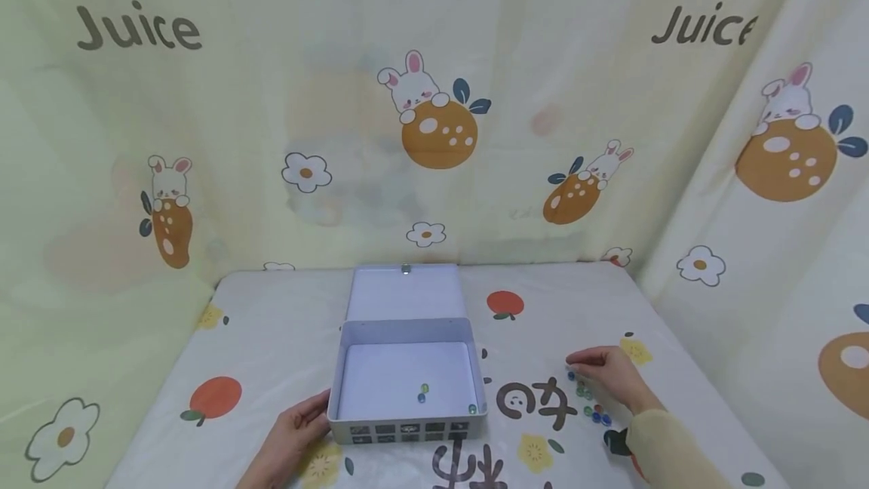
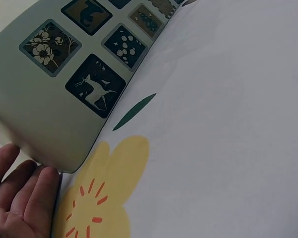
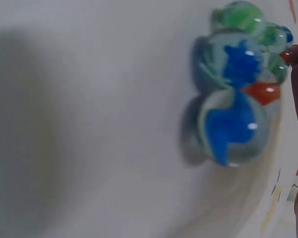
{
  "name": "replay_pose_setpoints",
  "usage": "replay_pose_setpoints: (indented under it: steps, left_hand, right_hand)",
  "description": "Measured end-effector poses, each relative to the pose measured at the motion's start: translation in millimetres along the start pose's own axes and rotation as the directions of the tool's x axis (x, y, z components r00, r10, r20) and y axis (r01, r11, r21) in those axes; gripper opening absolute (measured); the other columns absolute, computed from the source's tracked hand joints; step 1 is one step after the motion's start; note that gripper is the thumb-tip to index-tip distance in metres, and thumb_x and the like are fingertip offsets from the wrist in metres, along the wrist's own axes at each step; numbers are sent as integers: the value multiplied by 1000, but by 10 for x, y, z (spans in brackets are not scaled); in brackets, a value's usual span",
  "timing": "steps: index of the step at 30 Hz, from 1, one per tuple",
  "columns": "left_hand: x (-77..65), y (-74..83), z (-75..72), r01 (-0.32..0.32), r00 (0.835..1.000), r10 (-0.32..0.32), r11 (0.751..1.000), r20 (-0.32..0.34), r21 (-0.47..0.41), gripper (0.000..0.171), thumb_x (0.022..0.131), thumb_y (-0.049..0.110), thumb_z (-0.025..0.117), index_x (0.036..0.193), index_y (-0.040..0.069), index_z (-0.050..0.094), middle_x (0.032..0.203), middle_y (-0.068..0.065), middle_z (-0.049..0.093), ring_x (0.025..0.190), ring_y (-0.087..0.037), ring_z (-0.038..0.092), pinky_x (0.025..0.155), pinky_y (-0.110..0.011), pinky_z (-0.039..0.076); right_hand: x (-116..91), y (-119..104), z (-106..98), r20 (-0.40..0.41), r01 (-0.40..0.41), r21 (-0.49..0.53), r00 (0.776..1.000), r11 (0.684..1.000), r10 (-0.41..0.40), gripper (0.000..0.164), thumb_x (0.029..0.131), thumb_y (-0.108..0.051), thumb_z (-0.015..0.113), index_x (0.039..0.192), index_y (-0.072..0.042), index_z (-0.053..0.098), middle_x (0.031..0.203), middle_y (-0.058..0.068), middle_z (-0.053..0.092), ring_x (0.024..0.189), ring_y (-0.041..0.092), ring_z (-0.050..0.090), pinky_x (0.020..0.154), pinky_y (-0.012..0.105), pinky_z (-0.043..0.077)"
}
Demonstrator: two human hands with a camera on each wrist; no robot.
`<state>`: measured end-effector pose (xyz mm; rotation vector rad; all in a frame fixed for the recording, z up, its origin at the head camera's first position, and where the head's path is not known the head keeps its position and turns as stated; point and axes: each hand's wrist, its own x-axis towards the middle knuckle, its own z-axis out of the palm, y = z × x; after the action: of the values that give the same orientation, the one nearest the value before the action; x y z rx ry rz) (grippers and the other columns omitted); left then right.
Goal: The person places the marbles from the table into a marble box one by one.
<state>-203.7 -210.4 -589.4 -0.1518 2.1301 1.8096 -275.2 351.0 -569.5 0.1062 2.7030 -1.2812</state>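
Observation:
A pale rectangular box [image 1: 407, 432] stands with its lid [image 1: 406, 299] folded back behind it. Inside lie three glass marbles, a greenish one [image 1: 425, 389] against a bluish one [image 1: 422, 398], and another [image 1: 472, 409] by the right front corner. My left hand [image 1: 297, 429] rests beside the box's left wall; in the left wrist view its loosely bent fingers [image 2: 39, 201] are right at the box corner. Over a strip of loose marbles [image 1: 588, 411] reaches my right hand [image 1: 614, 374], fingertips close above a blue marble [image 1: 572, 376]. Large blue-swirled marbles [image 3: 233, 126] show in the right wrist view.
A white printed cloth [image 1: 271, 345] with fruit, flowers and dark lettering covers the table. Behind it hangs a pale curtain [image 1: 237, 96] with rabbits and oranges, and another curtain fold [image 1: 760, 247] runs along the right side.

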Motion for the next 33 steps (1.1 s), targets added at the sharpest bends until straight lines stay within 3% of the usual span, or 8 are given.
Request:
replay_pose_setpoints:
  steps: [12,19,22,27,33]
  left_hand:
    - [-16,40,-11,-12,1000,12,1000,-6,-10,59,90,24,64,141,2,43,143,-18,44,131,-32,44,97,-36,49]
    - [-17,24,-5,1,1000,-1,1000,12,-23,60,91,25,64,141,2,42,143,-16,44,131,-31,43,98,-37,49]
    - [-19,4,4,5,1000,-4,1000,15,-19,59,91,24,64,141,2,42,143,-16,44,131,-32,43,98,-38,48]
    - [-7,-20,-13,0,1000,0,1000,7,-22,60,90,25,65,141,2,42,144,-16,44,132,-32,42,98,-38,48]
    - [15,-19,-14,-5,1000,5,999,16,-37,64,88,29,66,142,3,42,144,-16,44,132,-31,43,98,-35,48]
  right_hand:
    - [0,-82,112,-30,-12,-205,1000,979,6,14,81,-14,75,94,-20,75,97,-1,70,90,15,62,84,42,53]
    - [-32,-91,108,-33,-6,-212,999,977,-1,14,80,-14,75,93,-16,75,96,0,71,88,16,62,82,42,54]
    - [-50,-115,74,-30,-13,-158,1000,987,9,15,81,-14,75,96,-15,75,97,0,71,89,16,63,82,40,55]
    - [-85,-265,-22,-46,75,26,996,997,-74,27,86,-24,71,109,-10,72,106,4,71,100,16,64,87,35,55]
    - [-121,-526,-119,-79,169,253,985,953,-154,41,88,-32,68,119,-5,66,114,6,69,100,7,64,86,19,52]
